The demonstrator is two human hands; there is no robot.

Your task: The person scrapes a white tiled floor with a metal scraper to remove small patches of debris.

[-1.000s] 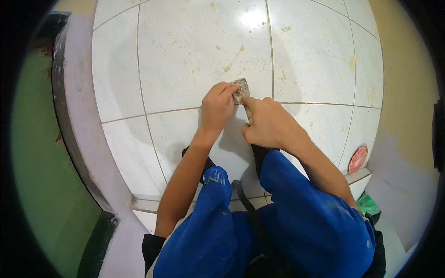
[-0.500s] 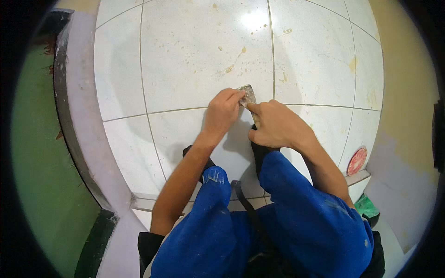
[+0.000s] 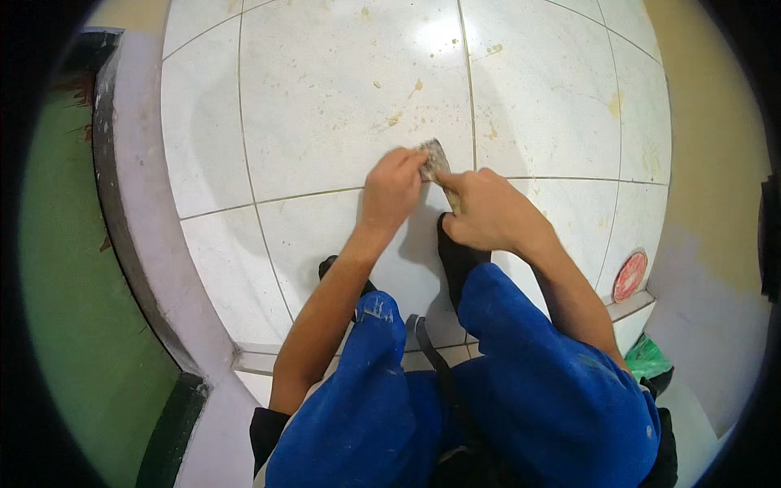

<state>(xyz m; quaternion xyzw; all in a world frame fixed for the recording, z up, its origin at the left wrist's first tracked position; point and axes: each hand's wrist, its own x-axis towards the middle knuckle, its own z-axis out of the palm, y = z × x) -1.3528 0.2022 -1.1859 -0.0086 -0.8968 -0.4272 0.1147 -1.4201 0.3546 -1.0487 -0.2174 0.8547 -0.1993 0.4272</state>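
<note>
A putty knife [image 3: 436, 158] with a worn, spattered blade is held in front of me, over the white tiled floor [image 3: 325, 244]. My right hand [image 3: 496, 211] is wrapped round its handle, with a finger stretched toward the blade. My left hand [image 3: 392, 185] has its fingers bent together against the blade's left side, the fingertips on the blade's face. Most of the handle is hidden by my right hand. Dried yellowish spatters [image 3: 394, 119] mark the tiles beyond the blade.
A round red-and-white disc [image 3: 630, 276] leans by the right wall [image 3: 708, 163]. Beneath it is a step edge, with a green plastic bag [image 3: 647, 358] nearby. A green door [image 3: 81, 293] stands at left. My blue-trousered knees [image 3: 521, 333] and black footwear [image 3: 462, 259] are below my hands.
The view has shifted slightly. Both hands stay on the putty knife, and its blade and my left fingers sit a little higher in the picture.
</note>
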